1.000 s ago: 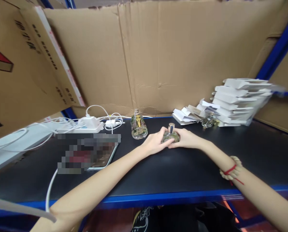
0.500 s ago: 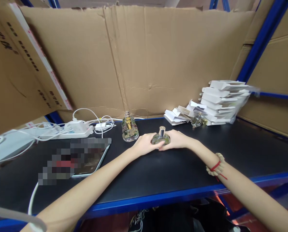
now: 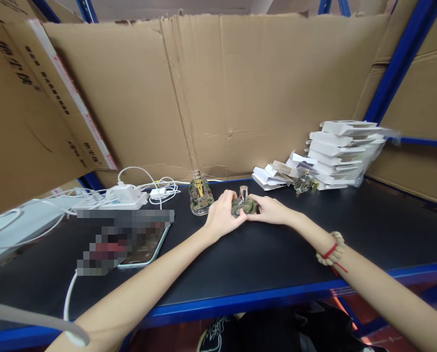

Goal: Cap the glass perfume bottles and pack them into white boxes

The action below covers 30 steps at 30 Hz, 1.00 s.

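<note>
A rounded glass perfume bottle (image 3: 243, 207) with a silvery cap stands upright between my two hands over the black tabletop. My left hand (image 3: 224, 214) is closed round its left side, the thumb across the front. On the right side, my right hand (image 3: 268, 209) grips it with thumb and fingers. Just behind my left hand is a row of similar glass perfume bottles (image 3: 201, 199) with gold collars. Another glass bottle (image 3: 303, 182) leans by the white boxes at the back right.
White cartons (image 3: 345, 154) are stacked at the back right, with loose opened cartons (image 3: 272, 176) beside them. A tablet (image 3: 156, 244), partly blurred out, lies on the left. Behind it are a white power strip (image 3: 126, 197) and tangled cables. A cardboard wall (image 3: 277, 88) closes the back.
My left hand has shifted its grip, its fingers now higher on the bottle's left side. My right hand stays on the bottle. The view has shifted slightly.
</note>
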### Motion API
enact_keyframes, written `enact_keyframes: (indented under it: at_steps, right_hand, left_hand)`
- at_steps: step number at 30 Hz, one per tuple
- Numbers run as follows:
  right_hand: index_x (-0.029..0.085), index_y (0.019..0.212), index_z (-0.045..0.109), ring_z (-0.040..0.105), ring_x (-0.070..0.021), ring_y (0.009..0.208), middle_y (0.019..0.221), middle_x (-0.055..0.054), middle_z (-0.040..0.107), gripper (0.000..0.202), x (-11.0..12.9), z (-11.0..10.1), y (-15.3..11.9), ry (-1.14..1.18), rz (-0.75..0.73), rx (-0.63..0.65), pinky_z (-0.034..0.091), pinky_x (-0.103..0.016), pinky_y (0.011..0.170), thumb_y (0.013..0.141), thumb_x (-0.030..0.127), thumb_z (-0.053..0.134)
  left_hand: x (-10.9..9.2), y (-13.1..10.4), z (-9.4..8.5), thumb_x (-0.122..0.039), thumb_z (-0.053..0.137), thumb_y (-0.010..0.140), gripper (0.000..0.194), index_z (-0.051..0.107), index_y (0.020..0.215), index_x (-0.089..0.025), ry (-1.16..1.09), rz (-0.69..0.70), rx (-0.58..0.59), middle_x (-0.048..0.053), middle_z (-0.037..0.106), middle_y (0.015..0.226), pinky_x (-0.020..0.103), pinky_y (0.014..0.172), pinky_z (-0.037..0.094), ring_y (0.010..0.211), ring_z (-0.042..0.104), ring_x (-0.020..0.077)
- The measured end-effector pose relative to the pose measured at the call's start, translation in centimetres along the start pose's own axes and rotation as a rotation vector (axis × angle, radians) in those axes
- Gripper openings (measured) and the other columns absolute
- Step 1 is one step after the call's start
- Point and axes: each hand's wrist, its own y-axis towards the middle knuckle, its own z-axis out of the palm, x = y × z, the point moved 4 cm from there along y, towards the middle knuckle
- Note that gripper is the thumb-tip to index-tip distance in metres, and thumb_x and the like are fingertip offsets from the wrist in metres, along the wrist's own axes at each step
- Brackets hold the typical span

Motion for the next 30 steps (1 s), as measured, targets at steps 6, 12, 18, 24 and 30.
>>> enact_keyframes:
  at_steps: [6, 12, 18, 24, 30]
  right_hand:
    - [0.017, 0.099, 0.052, 0.049, -0.01, 0.062, 0.085, 0.0, 0.059, 0.026, -0.7, 1.0, 0.8, 0.118, 0.054, -0.066, 0.034, -0.023, 0.061, 0.085, 0.037, 0.042]
    - [0.015, 0.081, 0.057, 0.05, -0.0115, 0.061, 0.075, 0.0, 0.06, 0.015, 0.1, 1.6, 1.6, 0.169, 0.069, -0.25, 0.033, -0.023, 0.055, 0.077, 0.027, 0.048]
    - [0.008, 0.094, 0.06, 0.058, -0.0177, 0.073, 0.077, -0.006, 0.063, 0.034, 0.8, 1.8, 2.5, 0.299, -0.072, -0.352, 0.044, -0.027, 0.069, 0.064, 0.013, 0.046]
    - [0.01, 0.125, 0.047, 0.049, -0.0257, 0.113, 0.121, -0.01, 0.052, 0.063, 0.7, 2.3, 2.5, 0.245, -0.008, -0.225, 0.037, -0.038, 0.095, 0.061, 0.013, 0.046]
    - [0.017, 0.136, 0.034, 0.042, -0.0231, 0.12, 0.133, -0.007, 0.041, 0.069, 1.4, 2.3, 2.1, 0.105, -0.003, -0.072, 0.035, -0.037, 0.097, 0.067, 0.012, 0.046]
  left_hand:
    - [0.6, 0.0, 0.3, -0.02, 0.046, 0.072, 0.043, 0.034, 0.112, -0.012, 0.027, 0.117, -0.212, 0.012, 0.051, 0.104, 0.031, 0.077, 0.046, 0.094, 0.053, 0.0195]
    - [-1.7, -1.0, -0.8, -0.015, 0.044, 0.075, 0.03, 0.043, 0.105, -0.011, 0.148, 0.544, -0.458, 0.015, 0.048, 0.11, 0.033, 0.084, 0.04, 0.105, 0.045, 0.0227]
    - [-3.1, -1.4, -0.5, -0.012, 0.04, 0.079, 0.01, 0.05, 0.079, -0.012, 0.083, 0.821, -0.284, 0.009, 0.056, 0.091, 0.028, 0.074, 0.041, 0.083, 0.049, 0.0173]
    - [-2.8, -1.0, -0.3, -0.013, 0.037, 0.08, 0.015, 0.05, 0.072, -0.013, 0.037, 0.776, -0.252, 0.007, 0.055, 0.081, 0.026, 0.068, 0.041, 0.074, 0.046, 0.015]
    - [-3.0, -1.1, -0.4, -0.013, 0.036, 0.08, 0.017, 0.049, 0.069, -0.013, 0.049, 0.783, -0.21, 0.007, 0.054, 0.076, 0.024, 0.067, 0.041, 0.069, 0.046, 0.0136]
